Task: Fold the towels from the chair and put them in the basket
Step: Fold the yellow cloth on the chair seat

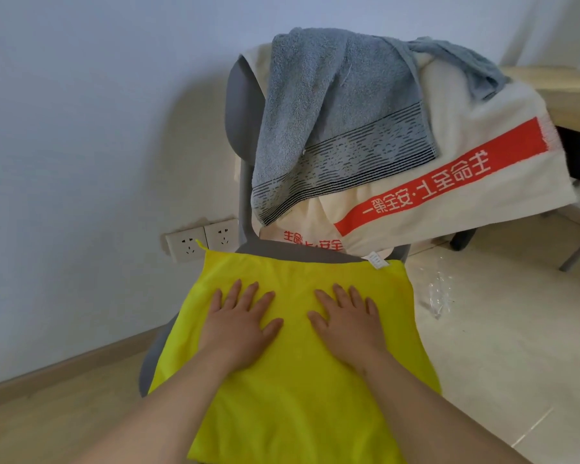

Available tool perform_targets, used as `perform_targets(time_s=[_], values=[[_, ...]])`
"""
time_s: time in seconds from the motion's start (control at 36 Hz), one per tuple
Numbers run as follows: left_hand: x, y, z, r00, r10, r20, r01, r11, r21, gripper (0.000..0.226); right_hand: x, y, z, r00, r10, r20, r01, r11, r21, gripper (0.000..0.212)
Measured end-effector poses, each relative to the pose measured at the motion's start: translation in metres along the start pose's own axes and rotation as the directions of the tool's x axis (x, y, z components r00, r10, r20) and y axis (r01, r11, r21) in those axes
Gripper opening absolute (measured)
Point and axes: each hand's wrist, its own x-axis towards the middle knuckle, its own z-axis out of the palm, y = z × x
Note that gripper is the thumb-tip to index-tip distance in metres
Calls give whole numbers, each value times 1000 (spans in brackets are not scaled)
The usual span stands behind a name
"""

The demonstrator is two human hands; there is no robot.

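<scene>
Yellow towel (298, 396): spread over the chair seat (282, 251), near edge spilling past the seat's front edge. That overhang could drag the cloth to the floor if the palms lift or shove forward.
Left hand (238, 324): grip wide open, fingers straight and spread, pressing the towel flat left of centre, clasping nothing.
Right hand (347, 324): same story, flat palm just beside it, towards the seat's right edge.
Grey towel (332, 105): draped over the chair back (243, 105), atop the cream towel (482, 155). A jolt to the chair might slide both off.
Basket: not in view.
</scene>
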Motion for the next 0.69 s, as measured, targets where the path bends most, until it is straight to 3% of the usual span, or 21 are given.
perform_targets(time_s=[0.14, 0.22, 0.28, 0.36, 0.44, 0.5, 0.53, 0.61, 0.69], values=[[-13, 3, -9, 987, -39, -155, 41, 999, 8, 57, -15, 8, -7, 994, 51, -99, -47, 998, 45, 54], [-27, 11, -16, 917, 44, -396, -50, 999, -4, 37, -34, 21, -12, 966, 139, -218, -120, 988, 100, 48], [-39, 18, -19, 926, 47, -376, -78, 995, -69, 21, -46, 30, -16, 951, 205, -232, -164, 969, 184, 47], [-54, 28, -15, 939, 36, -343, -72, 993, -94, 25, -63, 40, -17, 936, 284, -206, -212, 926, 311, 48], [-69, 45, -17, 885, 104, -455, -165, 981, -98, 34, -77, 49, -18, 917, 375, -137, -272, 837, 475, 53], [-78, 56, -13, 942, 63, -330, -113, 984, -134, 45, -85, 55, -17, 891, 453, -29, -336, 701, 628, 57], [-79, 59, -4, 974, 27, -224, -67, 983, -170, 52, -89, 59, -16, 872, 486, 48, -365, 584, 725, 59], [-81, 61, 12, 1000, 20, -2, -20, 984, -176, 62, -100, 69, -11, 805, 499, 321, -436, 129, 891, 64], [-78, 58, 9, 997, 39, 63, -27, 982, -187, 64, -115, 75, -3, 746, 457, 485, -522, -52, 852, 63]])
